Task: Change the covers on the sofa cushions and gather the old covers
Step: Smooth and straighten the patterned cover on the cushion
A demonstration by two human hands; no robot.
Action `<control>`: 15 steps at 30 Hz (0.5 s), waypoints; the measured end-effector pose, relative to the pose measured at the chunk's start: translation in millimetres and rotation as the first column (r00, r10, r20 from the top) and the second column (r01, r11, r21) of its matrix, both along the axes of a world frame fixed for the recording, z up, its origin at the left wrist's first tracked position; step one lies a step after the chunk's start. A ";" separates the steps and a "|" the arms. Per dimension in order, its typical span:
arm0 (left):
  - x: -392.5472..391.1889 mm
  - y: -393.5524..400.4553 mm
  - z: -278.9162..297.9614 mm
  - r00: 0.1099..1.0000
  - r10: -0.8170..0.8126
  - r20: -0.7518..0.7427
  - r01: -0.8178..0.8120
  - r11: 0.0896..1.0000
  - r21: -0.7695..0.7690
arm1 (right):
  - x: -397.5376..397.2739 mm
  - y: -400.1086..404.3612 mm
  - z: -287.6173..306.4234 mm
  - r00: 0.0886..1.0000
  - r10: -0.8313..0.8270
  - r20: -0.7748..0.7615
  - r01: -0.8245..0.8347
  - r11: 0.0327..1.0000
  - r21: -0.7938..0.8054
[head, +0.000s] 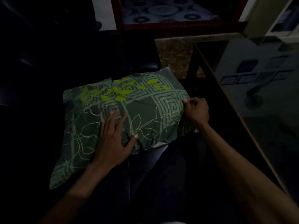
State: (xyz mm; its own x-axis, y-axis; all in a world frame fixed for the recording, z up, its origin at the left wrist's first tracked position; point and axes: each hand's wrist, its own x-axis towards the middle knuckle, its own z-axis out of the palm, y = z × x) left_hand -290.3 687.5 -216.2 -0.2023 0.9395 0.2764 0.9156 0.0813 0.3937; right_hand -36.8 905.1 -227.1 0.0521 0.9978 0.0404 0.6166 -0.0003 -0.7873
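Note:
A cushion in a green cover [145,109] with a maze pattern and bright lime leaves lies on the dark sofa seat [48,94] in front of me. My left hand [115,139] presses flat on the cover near its front edge, fingers spread and straight. My right hand [196,110] pinches the cover's fabric at the cushion's right edge, fingers curled. A sliver of white inner cushion shows at the front right corner [159,144]. The room is very dim.
A glass-topped table [258,110] with a dark wooden rim runs along the right side, close to my right arm. A brown carpet [174,57] lies beyond the cushion. A dark wooden frame [178,26] stands at the back.

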 end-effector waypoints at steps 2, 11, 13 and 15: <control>7.7 -17.8 -10.4 0.994 -0.044 -0.096 0.040 0.998 -0.043 | 4.7 -9.7 -10.6 0.999 -0.011 -0.041 0.004 0.987 -0.159; -45.5 24.9 -16.2 0.970 0.031 -0.241 -0.047 0.997 -0.061 | 16.6 -24.6 12.2 0.984 0.067 -0.165 -0.113 0.950 -0.291; -76.1 38.2 1.0 0.974 0.044 -0.220 -0.061 0.996 -0.072 | 18.8 -30.9 23.9 0.948 0.126 -0.292 -0.208 0.941 -0.267; -107.9 45.9 11.8 0.971 0.025 -0.237 -0.059 0.989 -0.136 | 25.5 -42.1 24.3 0.899 0.246 -0.363 -0.360 0.887 -0.290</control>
